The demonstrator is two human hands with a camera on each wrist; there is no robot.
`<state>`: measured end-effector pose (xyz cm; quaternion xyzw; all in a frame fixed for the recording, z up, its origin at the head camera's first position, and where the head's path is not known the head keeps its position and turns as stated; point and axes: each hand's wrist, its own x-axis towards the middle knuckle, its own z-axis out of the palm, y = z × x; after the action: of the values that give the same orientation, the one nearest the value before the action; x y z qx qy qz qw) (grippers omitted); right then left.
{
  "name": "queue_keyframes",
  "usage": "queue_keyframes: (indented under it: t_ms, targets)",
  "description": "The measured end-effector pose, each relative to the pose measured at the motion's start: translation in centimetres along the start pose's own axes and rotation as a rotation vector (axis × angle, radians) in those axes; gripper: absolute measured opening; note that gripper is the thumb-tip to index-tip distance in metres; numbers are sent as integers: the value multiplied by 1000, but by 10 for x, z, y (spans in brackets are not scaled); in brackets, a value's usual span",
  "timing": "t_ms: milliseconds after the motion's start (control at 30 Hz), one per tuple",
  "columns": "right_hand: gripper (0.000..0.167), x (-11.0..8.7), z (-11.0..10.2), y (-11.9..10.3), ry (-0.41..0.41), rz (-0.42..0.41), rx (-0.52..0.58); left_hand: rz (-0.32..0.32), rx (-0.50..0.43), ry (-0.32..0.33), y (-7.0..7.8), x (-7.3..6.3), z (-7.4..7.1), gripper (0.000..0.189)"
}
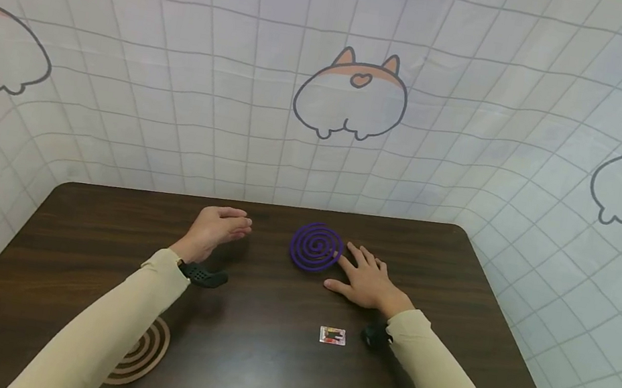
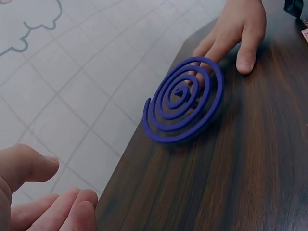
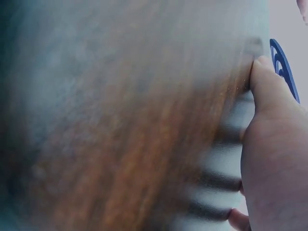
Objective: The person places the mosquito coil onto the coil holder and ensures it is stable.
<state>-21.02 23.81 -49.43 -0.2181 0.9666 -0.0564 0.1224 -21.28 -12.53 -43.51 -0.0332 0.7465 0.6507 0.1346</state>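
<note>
A purple spiral coil, shaped like a mosquito coil (image 1: pixel 315 246), is near the back of the dark table. In the left wrist view the coil (image 2: pixel 179 92) stands tilted, its lower edge close to the tabletop. My right hand (image 1: pixel 365 282) spreads its fingers at the coil's right side. Its index finger reaches the coil's edge and partly shows through the rings; whether it touches cannot be told. Left of the coil, my left hand (image 1: pixel 216 231) is raised with loosely bent fingers, thumb apart, and holds nothing.
The dark wood table (image 1: pixel 260 362) ends at a white grid-patterned curtain (image 1: pixel 209 103). A small picture card (image 1: pixel 332 336) lies left of my right wrist. Under my left forearm a brown spiral coil (image 1: pixel 166 341) is partly hidden. Dark bands (image 1: pixel 203 275) are worn on both wrists.
</note>
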Motion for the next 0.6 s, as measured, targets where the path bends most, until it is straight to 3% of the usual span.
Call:
queue_keyframes:
  t_ms: [600]
  targets:
    - [80,-6,-6,1,4,7,62,14,73,-1,-2,-27,-33,51]
